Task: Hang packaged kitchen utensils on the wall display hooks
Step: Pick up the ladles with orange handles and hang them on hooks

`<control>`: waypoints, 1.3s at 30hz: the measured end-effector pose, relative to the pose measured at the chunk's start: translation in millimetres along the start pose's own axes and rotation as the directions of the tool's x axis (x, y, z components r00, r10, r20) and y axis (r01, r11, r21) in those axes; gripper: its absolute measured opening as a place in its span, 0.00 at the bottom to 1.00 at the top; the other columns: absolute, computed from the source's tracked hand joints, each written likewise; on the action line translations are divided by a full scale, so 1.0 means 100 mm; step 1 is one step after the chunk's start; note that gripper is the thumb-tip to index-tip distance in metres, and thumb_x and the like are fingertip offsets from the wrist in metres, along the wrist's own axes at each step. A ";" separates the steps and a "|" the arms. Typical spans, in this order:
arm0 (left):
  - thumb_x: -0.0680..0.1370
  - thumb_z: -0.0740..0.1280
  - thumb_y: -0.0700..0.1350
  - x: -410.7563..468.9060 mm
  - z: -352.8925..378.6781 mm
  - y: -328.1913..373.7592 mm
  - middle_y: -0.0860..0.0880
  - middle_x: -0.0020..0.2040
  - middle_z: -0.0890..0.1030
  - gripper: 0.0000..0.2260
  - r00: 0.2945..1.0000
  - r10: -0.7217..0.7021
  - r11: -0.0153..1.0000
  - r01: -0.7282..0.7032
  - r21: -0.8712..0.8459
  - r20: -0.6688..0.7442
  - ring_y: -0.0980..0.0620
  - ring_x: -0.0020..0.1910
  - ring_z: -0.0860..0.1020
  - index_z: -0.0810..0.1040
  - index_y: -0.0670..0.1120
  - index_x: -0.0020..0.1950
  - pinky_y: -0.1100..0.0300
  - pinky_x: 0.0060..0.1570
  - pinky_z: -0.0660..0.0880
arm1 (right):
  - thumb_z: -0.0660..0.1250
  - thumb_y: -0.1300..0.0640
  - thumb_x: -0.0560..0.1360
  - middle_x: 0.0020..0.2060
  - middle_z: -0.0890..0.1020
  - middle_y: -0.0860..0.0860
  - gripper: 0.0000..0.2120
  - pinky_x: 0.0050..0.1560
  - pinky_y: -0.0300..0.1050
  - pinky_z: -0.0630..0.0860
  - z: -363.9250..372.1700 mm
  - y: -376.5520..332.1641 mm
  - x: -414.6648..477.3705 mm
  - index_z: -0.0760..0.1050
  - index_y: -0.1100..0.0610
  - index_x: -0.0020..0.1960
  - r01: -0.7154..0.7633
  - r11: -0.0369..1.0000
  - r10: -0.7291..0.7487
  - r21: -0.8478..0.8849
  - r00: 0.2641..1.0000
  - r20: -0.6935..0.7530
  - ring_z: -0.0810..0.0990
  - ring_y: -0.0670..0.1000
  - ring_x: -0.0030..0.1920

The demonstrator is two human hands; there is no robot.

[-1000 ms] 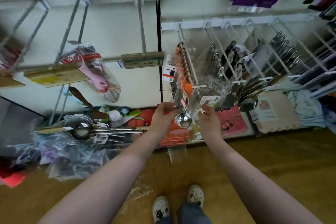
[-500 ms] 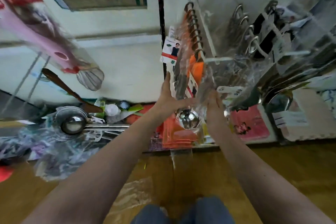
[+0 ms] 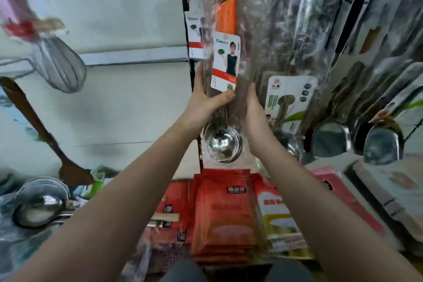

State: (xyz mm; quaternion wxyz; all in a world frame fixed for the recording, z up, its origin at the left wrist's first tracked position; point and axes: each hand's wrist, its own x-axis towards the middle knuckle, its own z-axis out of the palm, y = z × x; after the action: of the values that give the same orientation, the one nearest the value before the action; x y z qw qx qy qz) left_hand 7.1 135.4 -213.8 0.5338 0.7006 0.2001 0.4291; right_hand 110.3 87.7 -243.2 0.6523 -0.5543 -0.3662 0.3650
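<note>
Steel orange-handled ladle in clear sleeve [image 3: 223, 142] points toward twelve o'clock; left hand [image 3: 203, 101] pinches it, right hand [image 3: 251, 103] alongside, fingers unclear.

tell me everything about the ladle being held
Shiny steel ladle in a clear plastic sleeve with a white and red card on front. It is upright, bowl lowest and facing the camera. The left hand grips its stem, thumb by the card; the right hand presses the sleeve's other side.

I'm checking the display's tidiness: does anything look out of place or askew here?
Yes: steel ladles lie heaped at lower left among crumpled plastic, not hung up. The left hand grips another packaged ladle.
</note>
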 end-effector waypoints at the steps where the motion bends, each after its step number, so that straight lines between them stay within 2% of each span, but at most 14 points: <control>1: 0.55 0.79 0.61 -0.01 -0.02 -0.02 0.46 0.71 0.67 0.61 1.000 0.015 0.999 -0.016 0.029 0.014 0.58 0.63 0.71 0.49 0.42 0.77 0.69 0.58 0.72 | 0.49 0.20 0.62 0.70 0.70 0.46 0.44 0.72 0.57 0.60 0.01 0.01 0.01 0.65 0.42 0.71 0.015 1.000 -0.015 0.013 1.000 0.013 0.66 0.49 0.71; 4: 0.62 0.72 0.54 -0.03 -0.10 -0.11 0.51 0.71 0.68 0.51 0.998 0.025 0.998 -0.028 0.051 0.063 0.60 0.67 0.70 0.49 0.45 0.78 0.64 0.65 0.70 | 0.50 0.16 0.57 0.70 0.71 0.47 0.50 0.71 0.59 0.60 0.04 0.05 0.12 0.67 0.43 0.71 0.014 0.998 -0.016 0.059 1.000 0.021 0.67 0.51 0.70; 7: 0.61 0.72 0.54 -0.08 -0.16 -0.16 0.57 0.68 0.70 0.50 0.997 -0.006 0.998 0.001 0.065 0.073 0.66 0.63 0.72 0.51 0.48 0.78 0.68 0.59 0.72 | 0.52 0.14 0.52 0.70 0.70 0.46 0.54 0.72 0.60 0.59 0.05 0.16 0.31 0.66 0.43 0.71 0.004 0.994 -0.011 0.108 0.998 0.064 0.66 0.50 0.71; 10: 0.60 0.75 0.53 -0.08 -0.20 -0.23 0.53 0.68 0.73 0.49 0.996 -0.058 0.995 0.053 0.079 0.063 0.58 0.65 0.73 0.55 0.50 0.76 0.60 0.63 0.72 | 0.56 0.15 0.53 0.71 0.69 0.47 0.53 0.71 0.61 0.58 0.08 0.26 0.42 0.66 0.42 0.71 -0.079 0.985 0.059 0.153 0.990 0.129 0.66 0.53 0.71; 14: 0.63 0.75 0.47 -0.05 -0.19 -0.28 0.53 0.64 0.75 0.43 0.994 -0.088 0.995 0.086 0.042 0.060 0.62 0.60 0.76 0.58 0.50 0.73 0.65 0.58 0.74 | 0.60 0.17 0.52 0.72 0.67 0.49 0.56 0.72 0.60 0.58 0.09 0.27 0.46 0.63 0.44 0.73 -0.109 0.963 0.076 0.245 0.987 0.141 0.64 0.54 0.72; 15: 0.62 0.76 0.49 -0.05 -0.17 -0.30 0.51 0.67 0.74 0.46 0.994 -0.097 0.995 0.096 0.022 0.050 0.59 0.63 0.75 0.56 0.50 0.75 0.61 0.62 0.73 | 0.59 0.17 0.55 0.73 0.66 0.50 0.54 0.73 0.59 0.58 0.11 0.14 0.34 0.63 0.46 0.74 -0.112 0.961 0.082 0.254 0.989 0.125 0.64 0.55 0.72; 17: 0.60 0.76 0.53 -0.06 -0.13 -0.33 0.48 0.70 0.71 0.53 0.992 -0.122 0.992 0.122 -0.019 0.032 0.52 0.67 0.72 0.50 0.50 0.78 0.51 0.67 0.70 | 0.52 0.24 0.68 0.73 0.65 0.51 0.43 0.73 0.57 0.57 0.15 0.01 0.20 0.62 0.48 0.75 -0.094 0.965 0.068 0.245 0.991 0.116 0.63 0.55 0.73; 20: 0.59 0.76 0.52 -0.06 -0.05 -0.36 0.48 0.68 0.74 0.51 0.991 -0.130 0.991 0.130 -0.034 0.011 0.52 0.65 0.75 0.54 0.49 0.77 0.52 0.65 0.72 | 0.45 0.38 0.80 0.70 0.69 0.53 0.29 0.67 0.48 0.65 0.12 -0.02 0.15 0.65 0.53 0.72 -0.077 0.970 0.049 0.229 0.990 0.129 0.67 0.55 0.70; 22: 0.60 0.76 0.52 -0.05 -0.01 -0.37 0.50 0.66 0.75 0.47 0.992 -0.125 0.992 0.125 -0.034 0.009 0.54 0.63 0.76 0.58 0.49 0.75 0.55 0.64 0.73 | 0.44 0.43 0.81 0.69 0.70 0.55 0.26 0.61 0.45 0.66 0.13 -0.07 0.10 0.66 0.56 0.71 -0.080 0.969 0.047 0.233 0.989 0.143 0.68 0.56 0.69; 25: 0.62 0.76 0.52 -0.06 0.03 -0.38 0.51 0.66 0.75 0.45 0.993 -0.113 0.993 0.112 -0.038 -0.023 0.55 0.64 0.75 0.59 0.50 0.74 0.60 0.61 0.74 | 0.43 0.45 0.82 0.70 0.69 0.54 0.25 0.59 0.42 0.64 0.12 -0.12 0.03 0.65 0.55 0.71 -0.058 0.974 0.025 0.220 0.989 0.149 0.66 0.54 0.70; 31: 0.71 0.74 0.46 -0.09 0.11 -0.38 0.53 0.67 0.73 0.36 0.994 -0.082 0.995 0.078 -0.063 -0.067 0.59 0.64 0.73 0.59 0.51 0.74 0.68 0.58 0.74 | 0.43 0.42 0.81 0.72 0.65 0.52 0.27 0.66 0.46 0.60 0.14 -0.06 0.08 0.62 0.53 0.73 -0.072 0.983 0.053 0.170 0.992 0.112 0.61 0.53 0.73; 33: 0.73 0.71 0.44 -0.10 0.13 -0.37 0.54 0.67 0.73 0.31 0.993 -0.082 0.993 0.076 -0.085 -0.081 0.61 0.63 0.73 0.60 0.51 0.73 0.70 0.56 0.74 | 0.44 0.42 0.81 0.68 0.68 0.51 0.26 0.64 0.45 0.62 0.16 -0.10 0.10 0.64 0.54 0.72 -0.084 0.980 0.062 0.182 0.991 0.122 0.64 0.52 0.70; 36: 0.75 0.69 0.42 -0.08 0.11 -0.39 0.56 0.66 0.73 0.30 0.992 -0.086 0.993 0.077 -0.093 -0.094 0.62 0.63 0.73 0.60 0.51 0.74 0.67 0.59 0.73 | 0.43 0.43 0.82 0.64 0.71 0.51 0.23 0.60 0.42 0.63 0.19 -0.10 0.10 0.68 0.51 0.67 -0.070 0.985 0.053 0.156 0.993 0.107 0.67 0.50 0.67; 39: 0.72 0.73 0.49 -0.05 0.05 -0.39 0.59 0.65 0.73 0.35 0.991 -0.091 0.995 0.086 -0.052 -0.099 0.63 0.63 0.73 0.59 0.53 0.74 0.60 0.64 0.72 | 0.43 0.43 0.82 0.64 0.71 0.49 0.16 0.60 0.42 0.62 0.24 -0.10 0.06 0.68 0.43 0.54 -0.036 0.994 0.028 0.100 0.997 0.077 0.67 0.49 0.67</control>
State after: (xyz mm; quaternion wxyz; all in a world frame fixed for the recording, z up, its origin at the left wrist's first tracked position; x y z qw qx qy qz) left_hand 15.0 142.7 -252.2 0.5581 0.6555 0.2476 0.4444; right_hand 93.1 102.9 -229.8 0.6592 -0.5122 -0.3628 0.4142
